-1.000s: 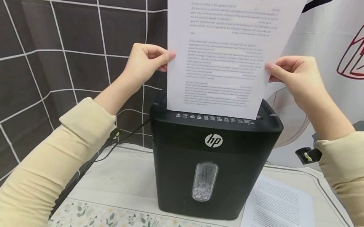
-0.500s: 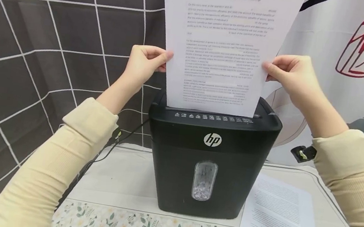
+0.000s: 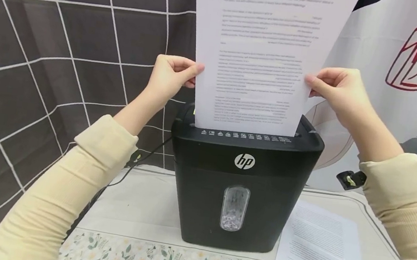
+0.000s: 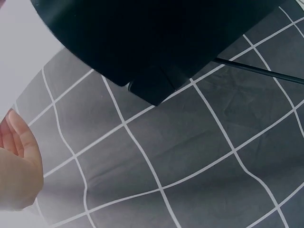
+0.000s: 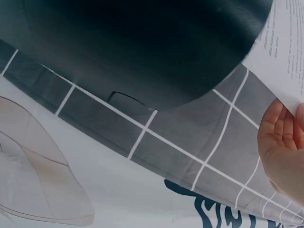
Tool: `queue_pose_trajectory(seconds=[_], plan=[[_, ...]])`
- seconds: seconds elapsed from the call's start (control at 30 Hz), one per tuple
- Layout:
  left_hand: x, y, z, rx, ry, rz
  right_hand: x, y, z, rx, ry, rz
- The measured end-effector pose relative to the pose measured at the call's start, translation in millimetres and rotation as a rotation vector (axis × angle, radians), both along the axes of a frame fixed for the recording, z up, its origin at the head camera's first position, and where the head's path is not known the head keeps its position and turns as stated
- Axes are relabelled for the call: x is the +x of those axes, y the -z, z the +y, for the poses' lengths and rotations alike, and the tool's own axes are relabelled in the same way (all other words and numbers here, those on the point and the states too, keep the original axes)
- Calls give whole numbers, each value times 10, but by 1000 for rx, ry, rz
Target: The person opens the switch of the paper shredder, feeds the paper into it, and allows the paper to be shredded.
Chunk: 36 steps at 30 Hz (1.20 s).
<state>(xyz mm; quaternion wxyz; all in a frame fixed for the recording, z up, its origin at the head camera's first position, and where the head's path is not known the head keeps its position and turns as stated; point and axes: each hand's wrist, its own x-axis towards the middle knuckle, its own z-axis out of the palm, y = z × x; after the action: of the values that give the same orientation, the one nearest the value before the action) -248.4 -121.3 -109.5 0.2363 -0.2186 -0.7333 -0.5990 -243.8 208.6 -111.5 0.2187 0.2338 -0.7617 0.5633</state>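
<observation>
A printed sheet of paper [image 3: 258, 62] stands upright over the black HP paper shredder [image 3: 204, 191], its lower edge at the slot on top. My left hand [image 3: 170, 74] pinches the sheet's left edge between thumb and fingers. On the opposite edge, my right hand [image 3: 340, 88] pinches it at about the same height. The left wrist view catches the left hand [image 4: 19, 164] at its border beside the white sheet. In the right wrist view the right hand [image 5: 282, 147] grips the paper's edge near the shredder's dark side [image 5: 142, 47]. The sheet's top runs out of the head view.
Another printed sheet [image 3: 321, 250] lies on the table right of the shredder. A black cord [image 3: 127, 172] runs from the shredder's left side. Paper scraps show behind the shredder's window [image 3: 233, 216]. A dark checked curtain [image 3: 67, 32] hangs at the left and back.
Between half a second ago and now, both hands and the sheet shift slightly down and right in the head view, partly with the camera. Both hands keep their pinch on the sheet.
</observation>
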Motion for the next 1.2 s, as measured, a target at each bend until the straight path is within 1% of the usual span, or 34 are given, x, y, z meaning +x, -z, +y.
queue_pose_trajectory(seconds=[0.07, 0.23, 0.37, 0.47, 0.7, 0.8, 1.03, 1.2], plan=[[-11, 18, 1, -1, -1, -4, 0, 25, -1, 22, 15, 6], [-44, 112, -56, -51, -9, -2, -15, 113, -31, 80, 28, 10], [-67, 190, -105, -93, -18, -16, -23, 162, -59, 88, 38, 10], [-81, 215, -124, -116, -36, -13, -30, 168, -72, 92, 47, 9], [-107, 173, -109, -86, -23, 16, -21, 141, -49, 114, 60, -17], [-123, 158, -101, -115, -33, 18, -25, 135, -40, 117, 58, -28], [-143, 163, -99, -159, -52, -13, -42, 150, -38, 130, 61, -61], [-159, 133, -105, -192, -63, -12, -55, 135, -29, 145, 58, -69]])
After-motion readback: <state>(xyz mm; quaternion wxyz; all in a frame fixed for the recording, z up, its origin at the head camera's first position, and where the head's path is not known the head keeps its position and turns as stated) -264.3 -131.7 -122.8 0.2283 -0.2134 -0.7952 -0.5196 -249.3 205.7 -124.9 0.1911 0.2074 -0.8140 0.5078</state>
